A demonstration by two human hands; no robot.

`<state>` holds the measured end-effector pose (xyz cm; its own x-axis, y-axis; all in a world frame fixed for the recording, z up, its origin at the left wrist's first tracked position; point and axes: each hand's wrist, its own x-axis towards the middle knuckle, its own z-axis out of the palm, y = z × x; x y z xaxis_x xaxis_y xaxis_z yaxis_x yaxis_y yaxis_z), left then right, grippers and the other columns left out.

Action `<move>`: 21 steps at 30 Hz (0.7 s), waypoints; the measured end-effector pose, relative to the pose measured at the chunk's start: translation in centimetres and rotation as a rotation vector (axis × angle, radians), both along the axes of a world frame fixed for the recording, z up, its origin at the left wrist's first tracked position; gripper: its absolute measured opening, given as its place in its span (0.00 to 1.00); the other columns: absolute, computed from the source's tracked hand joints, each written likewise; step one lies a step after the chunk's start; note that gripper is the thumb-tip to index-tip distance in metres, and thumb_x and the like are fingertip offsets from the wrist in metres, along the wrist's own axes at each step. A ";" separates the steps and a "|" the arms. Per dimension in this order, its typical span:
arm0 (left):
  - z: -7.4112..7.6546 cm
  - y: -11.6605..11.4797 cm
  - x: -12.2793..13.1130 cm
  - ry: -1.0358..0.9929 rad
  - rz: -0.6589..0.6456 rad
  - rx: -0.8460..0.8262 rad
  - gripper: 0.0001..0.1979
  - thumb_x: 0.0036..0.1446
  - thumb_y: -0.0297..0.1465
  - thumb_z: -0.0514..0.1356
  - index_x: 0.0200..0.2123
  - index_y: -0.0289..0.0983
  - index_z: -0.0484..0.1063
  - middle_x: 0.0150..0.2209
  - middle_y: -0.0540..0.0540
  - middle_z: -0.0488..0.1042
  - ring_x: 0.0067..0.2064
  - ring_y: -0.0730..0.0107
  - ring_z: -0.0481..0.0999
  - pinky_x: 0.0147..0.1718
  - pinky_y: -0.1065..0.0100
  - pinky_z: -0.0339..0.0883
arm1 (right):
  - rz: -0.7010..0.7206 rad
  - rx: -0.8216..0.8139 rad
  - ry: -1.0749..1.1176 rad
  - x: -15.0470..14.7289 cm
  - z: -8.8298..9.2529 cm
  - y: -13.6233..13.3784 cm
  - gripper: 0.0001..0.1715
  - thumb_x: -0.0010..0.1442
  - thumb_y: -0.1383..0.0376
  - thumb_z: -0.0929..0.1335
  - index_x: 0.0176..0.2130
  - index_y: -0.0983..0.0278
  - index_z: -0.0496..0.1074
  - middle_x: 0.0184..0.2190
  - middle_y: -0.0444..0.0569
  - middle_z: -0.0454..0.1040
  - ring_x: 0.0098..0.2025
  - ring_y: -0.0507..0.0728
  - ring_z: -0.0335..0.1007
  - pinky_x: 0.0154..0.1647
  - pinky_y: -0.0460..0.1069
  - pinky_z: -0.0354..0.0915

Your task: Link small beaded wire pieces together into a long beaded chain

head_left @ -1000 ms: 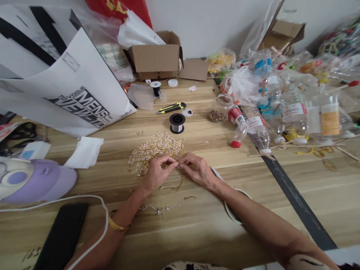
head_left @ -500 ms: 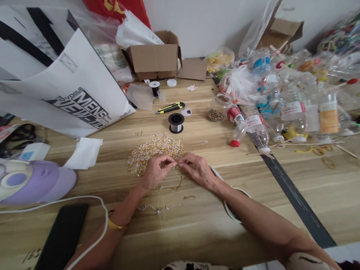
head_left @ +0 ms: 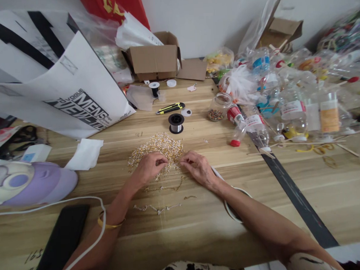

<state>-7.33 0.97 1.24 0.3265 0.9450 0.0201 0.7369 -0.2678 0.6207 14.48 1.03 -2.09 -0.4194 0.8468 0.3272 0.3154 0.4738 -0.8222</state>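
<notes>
One heap of small gold pieces (head_left: pixel 156 148) was seen at the centre of the table (head_left: pixel 202 225), and two hands were laid at its lower edge. Three loose lengths of chain were counted below the hands: a gold chain (head_left: pixel 166 188), a short gold scrap (head_left: pixel 189 197) and a silver chain (head_left: pixel 157 208).

The left hand (head_left: pixel 148 168) was set on the lower left of the heap. Its grip was drawn narrow, with the fingers curled down onto the gold pieces. Whether a piece was pinched could not be told. The right hand (head_left: pixel 197 169) was placed just beside the heap's lower right edge. Its grip was nearly closed, with thumb and fingertips brought together over the pieces there. Anything caught between them was too small to be made out. The two hands were kept apart, with part of the heap between them.

Above the heap, two spools were counted, a near spool (head_left: pixel 176 123) and a far spool (head_left: pixel 154 87), with one yellow utility knife (head_left: pixel 170 108) between them. One bead jar (head_left: pixel 218 108) was seen to the right of them.
</notes>
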 end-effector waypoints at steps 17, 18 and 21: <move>0.2 -0.3 0.4 0.287 -0.112 0.038 0.07 0.56 0.23 0.58 0.29 0.35 0.74 0.31 0.46 0.73 0.38 0.65 0.70 0.39 0.66 0.62 | 0.018 0.066 -0.110 0.0 0.1 -0.1 0.05 0.62 0.68 0.65 0.36 0.63 0.71 0.33 0.47 0.74 0.35 0.53 0.69 0.38 0.47 0.63; 0.1 -0.3 0.4 0.281 -0.105 0.046 0.07 0.56 0.24 0.58 0.29 0.35 0.74 0.31 0.46 0.72 0.38 0.65 0.70 0.39 0.66 0.62 | 0.031 0.078 -0.125 0.0 0.2 -0.1 0.06 0.63 0.68 0.64 0.36 0.63 0.71 0.34 0.48 0.74 0.36 0.53 0.69 0.38 0.47 0.63; -0.2 -0.2 0.2 0.269 -0.084 0.062 0.07 0.57 0.26 0.58 0.29 0.36 0.75 0.29 0.47 0.72 0.36 0.66 0.70 0.38 0.67 0.63 | 0.053 0.114 -0.178 0.1 0.3 -0.1 0.07 0.64 0.69 0.63 0.37 0.62 0.70 0.35 0.48 0.73 0.36 0.54 0.68 0.39 0.47 0.63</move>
